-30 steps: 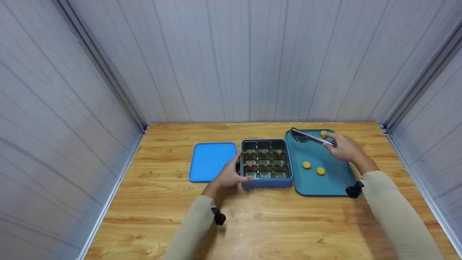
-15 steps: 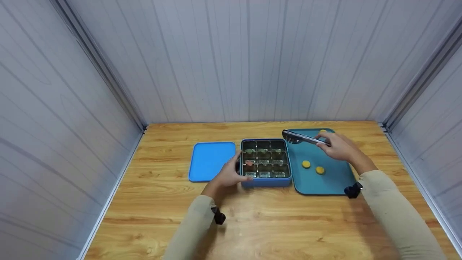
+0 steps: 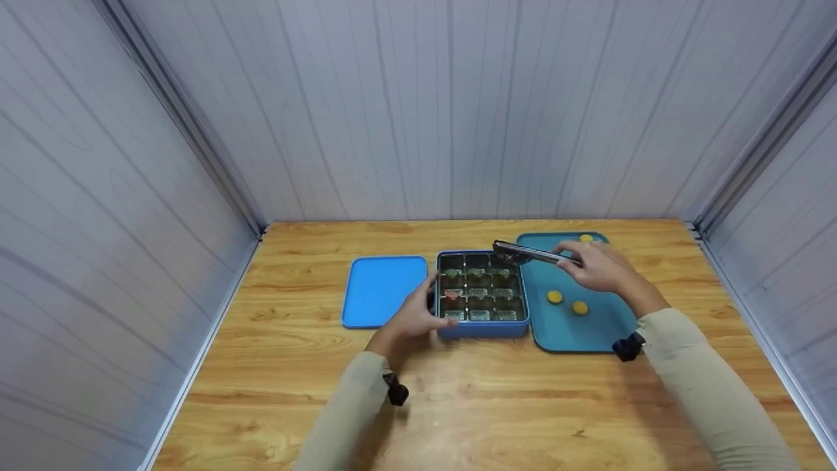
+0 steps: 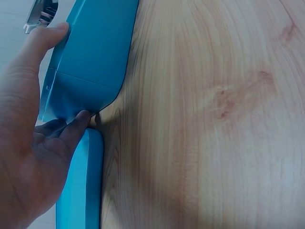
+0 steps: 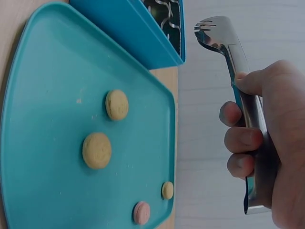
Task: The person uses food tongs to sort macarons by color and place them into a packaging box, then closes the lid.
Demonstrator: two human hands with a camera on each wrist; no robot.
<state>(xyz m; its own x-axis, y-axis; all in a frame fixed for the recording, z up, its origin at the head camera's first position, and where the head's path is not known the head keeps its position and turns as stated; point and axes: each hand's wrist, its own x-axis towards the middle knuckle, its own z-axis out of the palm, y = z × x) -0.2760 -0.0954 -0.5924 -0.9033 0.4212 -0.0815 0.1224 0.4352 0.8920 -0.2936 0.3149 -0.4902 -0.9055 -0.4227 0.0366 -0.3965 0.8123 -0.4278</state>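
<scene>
My left hand (image 3: 415, 315) holds the near left corner of the blue box (image 3: 484, 330), thumb at the front rim and fingers against the side wall. A clear divided insert (image 3: 479, 288) lines the box, and a reddish-pink round piece (image 3: 452, 296) shows in it at the left. My right hand (image 3: 596, 267) grips metal tongs (image 5: 243, 86). Their head overlaps the back right corner of the box in the head view. I cannot tell whether the tongs hold anything. On the teal tray (image 3: 556, 333) lie yellow macarons (image 5: 96, 150) and a pink macaron (image 5: 141, 213).
A flat blue lid (image 3: 382, 291) lies on the wooden table (image 3: 458, 405) left of the box. The tray stands close against the box's right side. Pale panel walls (image 3: 425, 118) rise behind the table and on both sides.
My right hand has moved left with the tongs, whose head went from above the tray to the back right corner of the box. The left hand has stayed on the box.
</scene>
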